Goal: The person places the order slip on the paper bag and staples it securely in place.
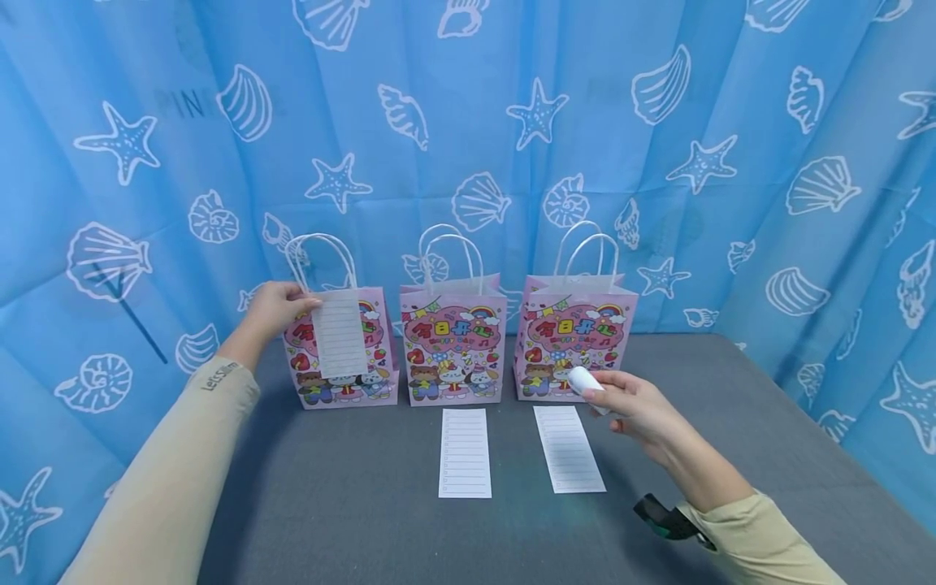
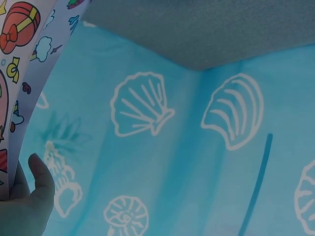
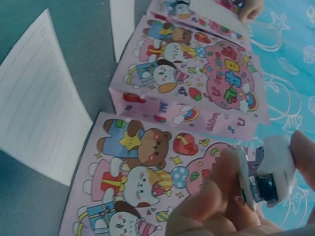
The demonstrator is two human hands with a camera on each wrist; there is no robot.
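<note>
Head pic bright, L wrist pic v. dim.

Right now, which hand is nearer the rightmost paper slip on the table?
Right. The right hand, holding a small white device, is raised to the right of that slip; the left hand is well to its left, at the leftmost bag, pinching another slip.

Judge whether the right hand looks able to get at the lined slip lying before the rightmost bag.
Probably yes: the right hand is close by, and nothing lies on the lined slip. However, the small white device in its grip might need putting down first.
</note>
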